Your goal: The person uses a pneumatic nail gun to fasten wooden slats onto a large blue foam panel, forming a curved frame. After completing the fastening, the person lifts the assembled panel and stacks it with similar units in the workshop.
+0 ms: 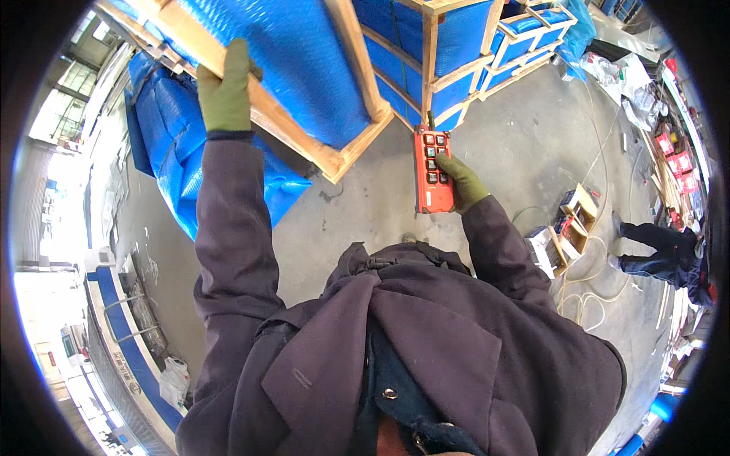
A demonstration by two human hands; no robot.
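Note:
My left hand [228, 90], in a green glove, reaches up to a wooden crate [293, 137] and grips its near edge beam, with some fingers hidden behind the wood. Blue plastic wrapping [285, 57] fills the space between the crate's beams. In my right hand [462, 182], also gloved in green, is a red crane remote control [434, 175] with dark push buttons and a short black aerial. The thumb lies over the buttons; whether one is pressed I cannot tell.
Loose blue sheeting [182, 159] hangs at the crate's left. Another blue-wrapped crate [430, 64] stands beyond the remote. At right, boxes [563, 232] and a pale hose [589, 300] lie on the concrete floor [506, 129], near another person [661, 254].

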